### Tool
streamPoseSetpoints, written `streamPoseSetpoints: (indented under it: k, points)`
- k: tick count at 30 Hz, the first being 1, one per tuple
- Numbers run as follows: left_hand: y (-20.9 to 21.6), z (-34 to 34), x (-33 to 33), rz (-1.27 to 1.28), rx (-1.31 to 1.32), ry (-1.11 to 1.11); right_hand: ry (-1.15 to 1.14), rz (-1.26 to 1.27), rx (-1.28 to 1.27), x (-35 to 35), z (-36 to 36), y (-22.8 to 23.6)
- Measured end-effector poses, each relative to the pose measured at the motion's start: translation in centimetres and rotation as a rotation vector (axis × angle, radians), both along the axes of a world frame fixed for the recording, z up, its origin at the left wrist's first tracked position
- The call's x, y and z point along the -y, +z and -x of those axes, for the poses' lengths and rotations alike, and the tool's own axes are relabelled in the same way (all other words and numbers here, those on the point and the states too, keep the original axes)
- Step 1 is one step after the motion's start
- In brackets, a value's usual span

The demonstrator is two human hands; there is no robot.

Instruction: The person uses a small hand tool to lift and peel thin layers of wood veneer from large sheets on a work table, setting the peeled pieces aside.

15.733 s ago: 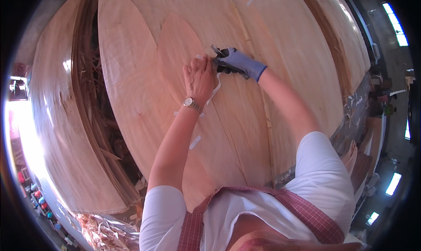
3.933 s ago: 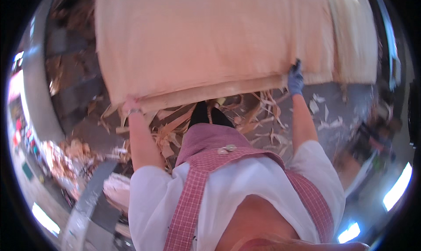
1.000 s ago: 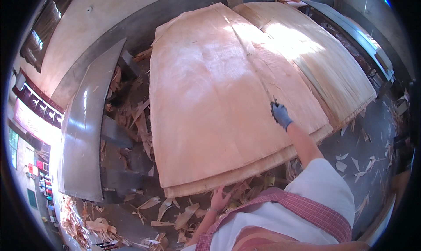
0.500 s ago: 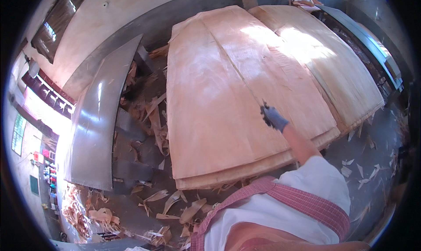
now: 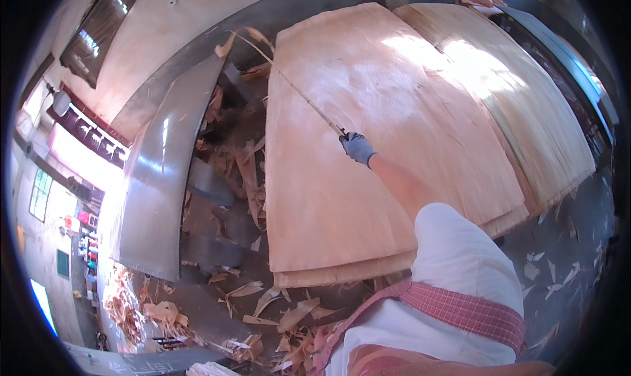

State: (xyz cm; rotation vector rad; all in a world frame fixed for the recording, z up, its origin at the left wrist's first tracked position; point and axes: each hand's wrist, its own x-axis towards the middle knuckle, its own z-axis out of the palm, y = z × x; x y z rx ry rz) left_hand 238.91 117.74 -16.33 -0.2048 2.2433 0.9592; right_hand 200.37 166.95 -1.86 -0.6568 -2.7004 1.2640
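My right hand, in a grey-blue glove with dark fingers, is closed around the near end of a long thin stick. The stick slants up and left across a stack of pale wood veneer sheets, past its left edge. At its far tip hangs a curled strip of veneer, over the gap beside the stack. My right arm reaches out over the near right part of the sheets. Of my left hand nothing shows.
A second veneer stack adjoins on the right. To the left stands a long grey metal-topped surface. Veneer scraps litter the gap between, with more scraps on the near floor. A wall runs along the back.
My right hand has moved left and slightly up, swinging the stick leftward. Its tip has passed from above the stack to beyond the left edge, with a curled veneer strip now there.
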Motion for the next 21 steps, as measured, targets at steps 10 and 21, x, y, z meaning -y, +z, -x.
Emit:
streamPoseSetpoints:
  k: [10,21]
  points:
    - [-1.2,3.3,-8.1,-0.047,0.022,-0.251,-0.214,-0.1,-0.074,-12.3,-25.2,-6.3]
    - [4.1,2.7,-34.0,0.184,0.089,-0.512,-0.425,-0.391,0.073,-38.0,-48.0,-14.9]
